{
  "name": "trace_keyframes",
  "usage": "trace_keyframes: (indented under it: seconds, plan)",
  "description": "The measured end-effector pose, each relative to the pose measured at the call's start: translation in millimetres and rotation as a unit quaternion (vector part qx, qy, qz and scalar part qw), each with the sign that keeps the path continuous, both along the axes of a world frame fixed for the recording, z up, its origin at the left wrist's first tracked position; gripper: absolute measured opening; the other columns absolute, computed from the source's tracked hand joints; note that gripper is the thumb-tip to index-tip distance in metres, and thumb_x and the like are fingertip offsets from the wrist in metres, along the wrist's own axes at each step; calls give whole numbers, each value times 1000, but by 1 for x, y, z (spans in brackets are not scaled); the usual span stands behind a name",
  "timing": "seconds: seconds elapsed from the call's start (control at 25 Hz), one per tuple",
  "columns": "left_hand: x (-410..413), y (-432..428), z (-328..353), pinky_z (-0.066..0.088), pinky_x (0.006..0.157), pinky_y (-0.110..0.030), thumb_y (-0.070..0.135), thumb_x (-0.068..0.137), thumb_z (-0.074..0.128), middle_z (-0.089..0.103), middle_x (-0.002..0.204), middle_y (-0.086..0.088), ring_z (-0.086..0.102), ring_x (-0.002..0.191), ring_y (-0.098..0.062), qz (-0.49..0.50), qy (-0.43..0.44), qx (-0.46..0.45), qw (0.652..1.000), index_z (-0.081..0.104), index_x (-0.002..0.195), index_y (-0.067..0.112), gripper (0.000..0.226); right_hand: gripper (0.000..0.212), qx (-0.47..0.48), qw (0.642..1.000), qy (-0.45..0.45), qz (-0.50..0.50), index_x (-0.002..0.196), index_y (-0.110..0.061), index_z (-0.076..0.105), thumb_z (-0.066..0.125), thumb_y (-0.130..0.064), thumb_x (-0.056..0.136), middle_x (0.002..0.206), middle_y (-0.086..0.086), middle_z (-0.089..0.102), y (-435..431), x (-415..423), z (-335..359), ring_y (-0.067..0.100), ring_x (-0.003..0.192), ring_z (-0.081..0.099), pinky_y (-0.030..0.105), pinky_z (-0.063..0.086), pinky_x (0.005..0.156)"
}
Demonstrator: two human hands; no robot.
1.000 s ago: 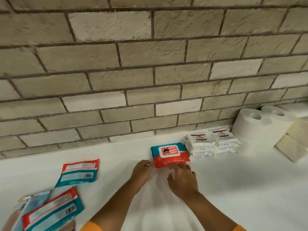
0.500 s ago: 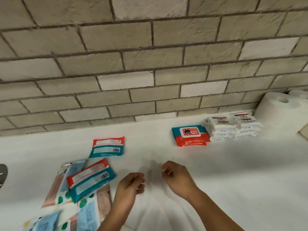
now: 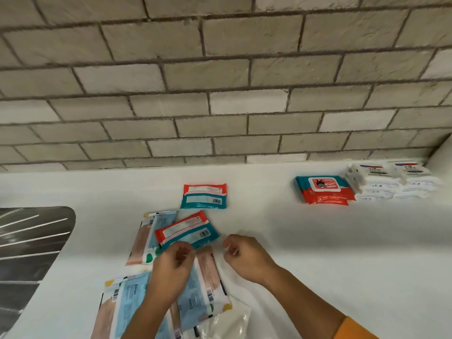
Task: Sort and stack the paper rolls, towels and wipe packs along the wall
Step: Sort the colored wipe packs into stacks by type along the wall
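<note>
A red-and-teal wipe pack [image 3: 322, 189] lies label-up by the wall, next to two stacks of white wipe packs [image 3: 391, 183]. A second red-and-teal pack [image 3: 204, 197] lies back-up mid-counter. A third [image 3: 187, 230] lies tilted on top of pale blue-and-pink packs [image 3: 146, 237]. My left hand [image 3: 171, 270] hovers over that third pack's near edge with fingers loosely curled, holding nothing. My right hand [image 3: 244, 258] hangs just right of it, fingers loosely curled and empty. More pale blue packs [image 3: 127, 297] lie under my left forearm.
A steel sink drainboard [image 3: 29, 243] takes up the left edge. The brick wall [image 3: 220, 94] runs along the back of the white counter [image 3: 318, 253]. A clear plastic bag [image 3: 227, 321] lies at the near edge. A white paper roll's edge [image 3: 444, 152] shows at far right.
Both hands let go of the label-up pack by the wall and drew back left toward the loose packs. The view swung left, bringing the sink in and the paper rolls almost out.
</note>
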State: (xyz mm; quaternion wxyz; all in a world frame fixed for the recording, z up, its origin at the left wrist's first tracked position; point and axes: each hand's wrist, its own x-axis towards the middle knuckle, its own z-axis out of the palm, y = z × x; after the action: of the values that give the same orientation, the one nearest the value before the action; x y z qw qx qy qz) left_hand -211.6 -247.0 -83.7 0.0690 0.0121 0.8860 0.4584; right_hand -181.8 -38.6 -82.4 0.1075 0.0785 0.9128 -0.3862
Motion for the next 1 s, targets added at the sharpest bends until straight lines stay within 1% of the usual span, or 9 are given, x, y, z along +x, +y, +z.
trace_keyframes:
  seconds: [0.12,0.2,0.28,0.44,0.64,0.72,0.84,0.92,1.0]
  plan:
    - [-39,-3,-4,50,102,-34,32,86,73,60,134,0,57,121,-21,-88,75,-205,972,60,128,25,45,23,13,1000,0,3,120,-27,65,58,-31,98,116,-4,68,-21,-10,5,16,101,65,32,57,91]
    - [-67,3,-5,43,109,-40,57,76,72,50,143,3,45,133,-23,-131,48,-306,942,44,142,34,75,23,28,1000,-3,9,120,-28,65,57,-34,98,118,-4,68,-29,-16,7,17,101,66,34,58,90]
    - [-88,12,-6,42,109,-44,74,64,68,49,141,4,44,133,-24,-174,15,-346,922,35,145,38,95,24,47,999,-16,12,120,-28,64,57,-34,98,121,-3,68,-30,-22,8,19,102,66,37,58,91]
    - [-106,13,-13,43,107,-43,73,61,71,53,132,6,48,125,-21,-233,24,-336,912,36,144,36,98,26,55,997,-41,-23,124,-28,62,57,-32,98,126,-2,68,-19,-25,5,20,106,66,35,57,93]
    - [-115,2,-19,53,91,-28,61,64,78,55,119,19,56,115,-6,-223,47,-209,951,41,136,45,83,18,-21,993,-44,-106,110,-29,69,66,-30,92,111,-8,70,0,-17,-8,11,98,66,24,54,89]
    - [-112,-1,-15,56,75,-17,51,68,84,59,113,23,64,103,0,-205,43,-87,974,46,130,48,73,14,-64,986,-41,-145,104,-28,71,68,-30,91,101,-11,71,6,-14,-11,8,91,66,23,54,84]
    - [-101,3,-9,61,69,-21,31,77,87,65,111,19,68,100,-6,-121,9,130,984,53,125,43,61,10,-196,959,-32,-203,97,-20,74,67,-24,91,89,-6,71,2,-9,-6,13,80,65,28,53,75]
    - [-93,14,-10,60,80,-29,26,84,79,71,111,2,68,106,-22,-70,-29,289,954,57,128,31,50,24,-320,916,-60,-236,101,-13,72,68,-33,88,88,3,67,-8,-8,-2,18,79,61,31,51,73]
    - [-85,28,-8,54,93,-42,32,83,70,70,117,-15,65,111,-35,-21,-133,505,852,61,128,16,49,47,-431,864,-118,-230,106,-13,70,72,-52,79,96,8,66,-17,-8,0,22,87,64,34,54,77]
